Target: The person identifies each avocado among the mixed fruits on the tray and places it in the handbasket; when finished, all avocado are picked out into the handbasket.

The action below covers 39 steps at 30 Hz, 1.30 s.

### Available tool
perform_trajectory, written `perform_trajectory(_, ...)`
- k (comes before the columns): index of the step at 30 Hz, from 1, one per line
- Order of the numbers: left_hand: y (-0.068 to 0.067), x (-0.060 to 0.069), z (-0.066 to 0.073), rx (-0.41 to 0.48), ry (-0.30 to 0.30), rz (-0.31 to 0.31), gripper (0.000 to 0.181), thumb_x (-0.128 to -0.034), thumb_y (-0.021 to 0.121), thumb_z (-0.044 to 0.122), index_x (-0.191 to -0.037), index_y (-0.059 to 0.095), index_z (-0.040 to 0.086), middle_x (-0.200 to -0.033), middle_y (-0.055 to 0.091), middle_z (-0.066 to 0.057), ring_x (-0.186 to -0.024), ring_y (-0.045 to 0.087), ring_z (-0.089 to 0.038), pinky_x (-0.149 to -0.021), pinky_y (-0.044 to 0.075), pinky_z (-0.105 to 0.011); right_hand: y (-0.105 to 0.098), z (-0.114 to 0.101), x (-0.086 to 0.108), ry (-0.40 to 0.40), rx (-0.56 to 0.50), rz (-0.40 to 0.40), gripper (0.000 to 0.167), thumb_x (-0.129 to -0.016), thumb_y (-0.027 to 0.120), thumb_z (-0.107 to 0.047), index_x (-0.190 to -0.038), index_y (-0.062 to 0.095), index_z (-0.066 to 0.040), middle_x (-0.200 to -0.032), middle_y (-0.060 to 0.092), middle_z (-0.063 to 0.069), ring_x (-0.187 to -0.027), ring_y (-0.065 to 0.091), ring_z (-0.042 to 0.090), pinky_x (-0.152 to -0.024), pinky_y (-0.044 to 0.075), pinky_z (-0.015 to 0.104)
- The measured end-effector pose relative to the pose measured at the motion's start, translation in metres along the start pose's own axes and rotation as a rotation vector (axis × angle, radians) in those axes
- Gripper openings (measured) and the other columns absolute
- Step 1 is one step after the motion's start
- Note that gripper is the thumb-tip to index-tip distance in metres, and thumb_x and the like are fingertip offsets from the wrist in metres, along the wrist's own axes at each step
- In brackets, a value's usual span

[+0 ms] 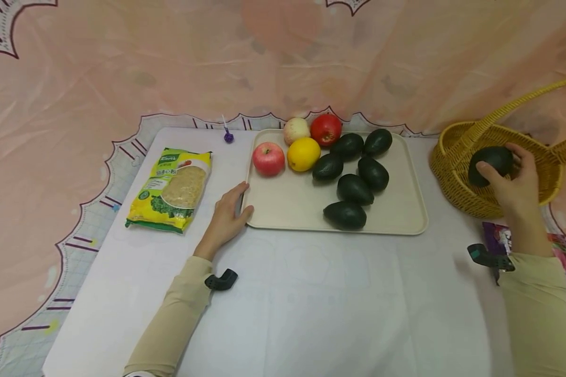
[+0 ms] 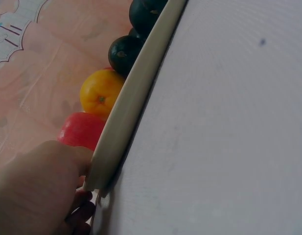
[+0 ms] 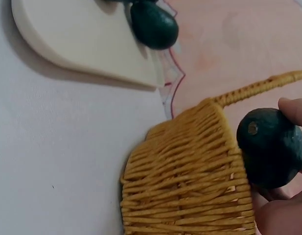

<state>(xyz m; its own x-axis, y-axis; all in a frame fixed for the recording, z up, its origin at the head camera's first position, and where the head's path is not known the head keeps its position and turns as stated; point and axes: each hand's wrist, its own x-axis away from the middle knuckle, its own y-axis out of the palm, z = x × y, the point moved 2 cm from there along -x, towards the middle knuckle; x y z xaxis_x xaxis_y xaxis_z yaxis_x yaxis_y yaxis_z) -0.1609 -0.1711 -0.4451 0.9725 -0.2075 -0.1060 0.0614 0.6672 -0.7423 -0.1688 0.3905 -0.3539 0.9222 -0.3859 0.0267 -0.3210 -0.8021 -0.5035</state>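
My left hand (image 1: 226, 217) holds the left edge of a cream tray (image 1: 287, 209), with the thumb over the rim near the front corner. Between the fingers and thumb of my right hand (image 1: 521, 183) is a dark green avocado (image 1: 492, 163). It hangs over the mouth of a yellow wicker basket (image 1: 445, 175); the right wrist view shows this avocado (image 3: 270, 147) beside the basket's rim. Several more avocados (image 1: 355, 189) lie on the tray's middle and right. A pink apple (image 1: 268, 158), a yellow citrus fruit (image 1: 304, 154), a pale round fruit (image 1: 296, 131) and a red fruit (image 1: 326, 130) sit at its left and back.
A yellow-green Knorr bag (image 1: 172, 188) lies left of the tray. Behind it is a purple-wrapped lollipop (image 1: 228, 137). Purple packets (image 1: 497, 238) lie partly under the right forearm. The basket's tall handle (image 1: 523, 107) arches over its opening.
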Motion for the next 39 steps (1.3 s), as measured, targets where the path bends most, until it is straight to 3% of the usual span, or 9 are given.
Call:
perform_trajectory(4, 0.001, 0.0, -0.001, -0.006, 0.01, 0.005, 0.058, -0.0914, 0.058, 0.019, -0.144, 0.035, 0.008, -0.152, 0.034, -0.011, -0.141, 0.029, -0.03, -0.111, 0.021, -0.053, 0.0, 0.004, -0.008, 0.029, 0.046, -0.048, 0.069, -0.09, 0.059, -0.035, -0.146, 0.018, -0.037, -0.142, 0.025, -0.015, -0.12, 0.036, 0.007, -0.077, 0.036, 0.005)
perform_trajectory(8, 0.002, -0.001, -0.001, -0.005, 0.017, 0.007, 0.056, -0.0915, 0.058, 0.019, -0.143, 0.038, 0.008, -0.152, 0.034, -0.011, -0.141, 0.029, -0.03, -0.111, 0.021, -0.053, 0.0, 0.008, -0.015, 0.063, 0.103, -0.093, 0.072, -0.089, 0.058, -0.043, -0.147, 0.016, -0.038, -0.155, 0.017, -0.005, -0.129, 0.032, 0.018, -0.084, 0.036, 0.011)
perform_trajectory(13, 0.004, -0.002, -0.001, -0.012, 0.01, -0.004, 0.054, -0.0917, 0.057, 0.019, -0.142, 0.04, 0.009, -0.153, 0.033, -0.01, -0.141, 0.028, -0.03, -0.111, 0.021, -0.053, 0.003, 0.013, -0.025, 0.04, 0.209, -0.21, 0.077, -0.087, 0.056, -0.051, -0.149, 0.01, -0.04, -0.161, 0.005, 0.002, -0.143, 0.019, 0.037, -0.104, 0.039, 0.034)
perform_trajectory(15, 0.004, -0.001, 0.0, -0.011, 0.008, -0.005, 0.054, -0.0916, 0.057, 0.019, -0.142, 0.04, 0.009, -0.153, 0.033, -0.01, -0.141, 0.028, -0.03, -0.111, 0.021, -0.053, 0.005, 0.015, -0.028, 0.021, 0.23, -0.261, 0.08, -0.087, 0.055, -0.052, -0.15, 0.007, -0.038, -0.161, 0.002, 0.007, -0.143, 0.012, 0.045, -0.11, 0.031, 0.052)
perform_trajectory(18, 0.003, -0.001, 0.001, -0.007, 0.006, -0.004, 0.053, -0.0916, 0.057, 0.018, -0.141, 0.04, 0.009, -0.152, 0.033, -0.009, -0.141, 0.028, -0.029, -0.11, 0.021, -0.053, 0.007, 0.018, -0.032, 0.0, 0.246, -0.303, 0.084, -0.087, 0.055, -0.053, -0.151, 0.005, -0.033, -0.16, 0.0, 0.011, -0.142, 0.008, 0.048, -0.109, 0.019, 0.063)
perform_trajectory(24, 0.002, -0.001, 0.002, -0.014, 0.008, 0.002, 0.053, -0.0916, 0.057, 0.018, -0.141, 0.04, 0.009, -0.153, 0.033, -0.009, -0.141, 0.028, -0.029, -0.11, 0.022, -0.052, 0.007, 0.02, -0.037, -0.012, 0.313, -0.344, 0.088, -0.088, 0.052, -0.056, -0.153, 0.004, -0.023, -0.159, 0.001, 0.017, -0.14, 0.012, 0.05, -0.107, 0.02, 0.065)
perform_trajectory(30, 0.001, -0.001, 0.001, -0.018, 0.007, 0.002, 0.053, -0.0916, 0.057, 0.018, -0.141, 0.04, 0.009, -0.153, 0.032, -0.009, -0.141, 0.028, -0.028, -0.109, 0.022, -0.052, 0.008, 0.019, -0.04, -0.005, 0.351, -0.38, 0.085, -0.088, 0.051, -0.058, -0.153, 0.008, -0.025, -0.155, 0.009, 0.028, -0.137, 0.017, 0.053, -0.105, 0.021, 0.067)
perform_trajectory(39, 0.001, 0.0, 0.0, -0.027, 0.002, 0.0, 0.052, -0.0917, 0.057, 0.018, -0.141, 0.041, 0.009, -0.152, 0.033, -0.009, -0.141, 0.028, -0.028, -0.108, 0.024, -0.052, 0.012, 0.019, -0.042, -0.023, 0.388, -0.476, 0.084, -0.092, 0.046, -0.052, -0.151, 0.007, -0.007, -0.151, 0.013, 0.035, -0.133, 0.02, 0.056, -0.103, 0.024, 0.067)
